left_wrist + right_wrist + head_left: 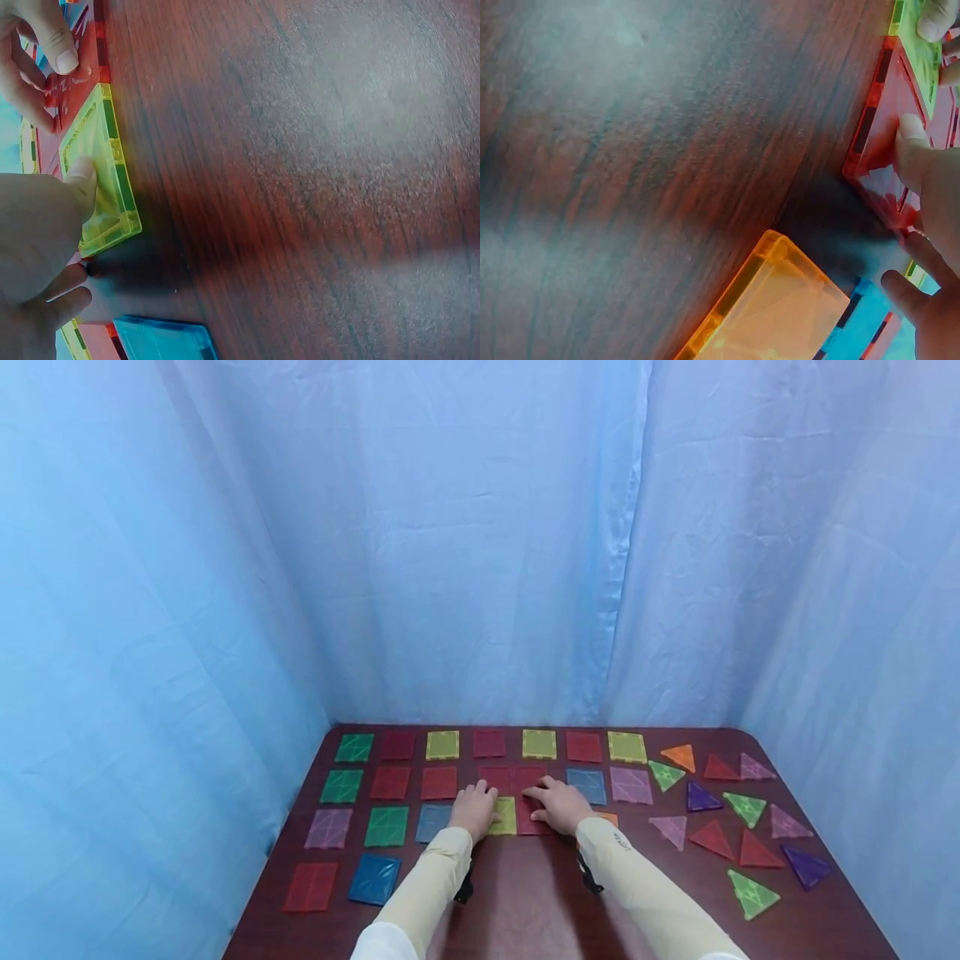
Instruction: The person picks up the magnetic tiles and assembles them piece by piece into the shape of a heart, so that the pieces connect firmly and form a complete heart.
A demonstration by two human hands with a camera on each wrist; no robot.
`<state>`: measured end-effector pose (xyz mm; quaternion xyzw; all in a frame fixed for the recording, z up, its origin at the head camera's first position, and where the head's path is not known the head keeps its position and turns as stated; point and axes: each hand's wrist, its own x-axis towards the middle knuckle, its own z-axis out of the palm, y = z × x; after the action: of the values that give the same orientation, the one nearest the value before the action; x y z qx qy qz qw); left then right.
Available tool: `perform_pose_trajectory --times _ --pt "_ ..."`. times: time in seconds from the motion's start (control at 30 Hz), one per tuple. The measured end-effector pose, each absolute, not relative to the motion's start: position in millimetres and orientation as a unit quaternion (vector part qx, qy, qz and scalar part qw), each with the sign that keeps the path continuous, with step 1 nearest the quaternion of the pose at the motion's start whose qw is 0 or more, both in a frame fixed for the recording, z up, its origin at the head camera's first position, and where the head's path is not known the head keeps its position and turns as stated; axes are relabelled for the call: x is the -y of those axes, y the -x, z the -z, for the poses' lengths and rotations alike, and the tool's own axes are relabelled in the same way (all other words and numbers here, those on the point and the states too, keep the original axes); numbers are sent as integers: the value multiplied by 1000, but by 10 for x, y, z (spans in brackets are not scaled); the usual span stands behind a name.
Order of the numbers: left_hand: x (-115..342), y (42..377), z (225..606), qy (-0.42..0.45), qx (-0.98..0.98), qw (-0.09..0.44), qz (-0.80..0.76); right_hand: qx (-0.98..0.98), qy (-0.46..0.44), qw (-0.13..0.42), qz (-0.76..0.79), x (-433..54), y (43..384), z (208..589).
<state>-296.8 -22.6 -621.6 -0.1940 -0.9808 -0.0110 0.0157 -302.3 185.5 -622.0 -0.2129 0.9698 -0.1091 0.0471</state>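
Two red square tiles and, nearer, a yellow square tile (505,817) and a red square tile (532,820) lie edge to edge in a two-by-two block on the table. My left hand (474,810) reaches over the block's left side, its thumb resting on the yellow tile (105,180) in the left wrist view. From the right, my right hand (564,806) spreads over the red tiles. Its thumb presses the nearer red tile (881,142), as the right wrist view shows. Both hands partly cover the block.
Rows of coloured square tiles spread left and behind, including a green tile (387,826) and a blue tile (374,878). Triangular tiles, such as a purple triangle (806,866), lie scattered right. An orange tile (772,307) sits beside my right hand. Blue curtains (480,568) surround the table (517,910).
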Motion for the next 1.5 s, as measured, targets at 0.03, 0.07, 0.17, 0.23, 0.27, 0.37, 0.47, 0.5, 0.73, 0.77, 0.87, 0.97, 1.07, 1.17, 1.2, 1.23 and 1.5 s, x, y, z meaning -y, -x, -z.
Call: perform_pose_trajectory --times 0.03,0.07,0.17,0.23,0.27,0.37,0.47,0.5,0.73,0.77,0.87,0.97,1.07,1.17,1.2,1.23,1.5 --pt "224 2972 6225 195 981 17 12 -971 212 45 104 -1858 3021 6230" --pt "222 2976 6232 196 980 17 12 -971 211 43 101 -1860 3017 6236" --pt "239 2984 6257 205 979 10 12 -973 211 41 86 -1861 2998 6234" --pt "276 2981 6256 215 976 5 27 -973 213 41 75 -1860 2981 6225" --pt "305 2982 6254 222 974 5 35 -973 214 40 73 -1861 2971 6219" --pt "421 2986 6215 232 968 7 90 -973 216 42 70 -1867 2942 6225" --pt "570 3035 6172 220 966 23 132 -972 215 47 80 -1884 2925 6255" --pt "620 3061 6147 206 968 25 143 -972 214 48 84 -1890 2919 6266" --pt "894 3298 5955 80 991 43 95 -972 206 54 100 -1896 2891 6226" --pt "916 3316 5925 65 993 40 89 -972 205 55 100 -1893 2887 6216" --pt "959 3344 5860 31 995 29 86 -973 201 60 100 -1886 2875 6194" --pt "968 3348 5822 7 996 11 91 -973 195 69 102 -1878 2860 6176" --pt "959 3357 5831 -5 996 -4 94 -973 190 71 106 -1874 2852 6179" --pt "949 3364 5903 2 996 -32 87 -973 192 69 106 -1869 2847 6201" --pt "945 3368 5935 7 995 -41 85 -973 193 66 107 -1866 2845 6208" --pt "942 3371 5968 11 995 -52 86 -973 195 62 108 -1863 2841 6212" --pt "860 3399 6194 -11 992 -74 100 -972 190 54 123 -1853 2791 6202"
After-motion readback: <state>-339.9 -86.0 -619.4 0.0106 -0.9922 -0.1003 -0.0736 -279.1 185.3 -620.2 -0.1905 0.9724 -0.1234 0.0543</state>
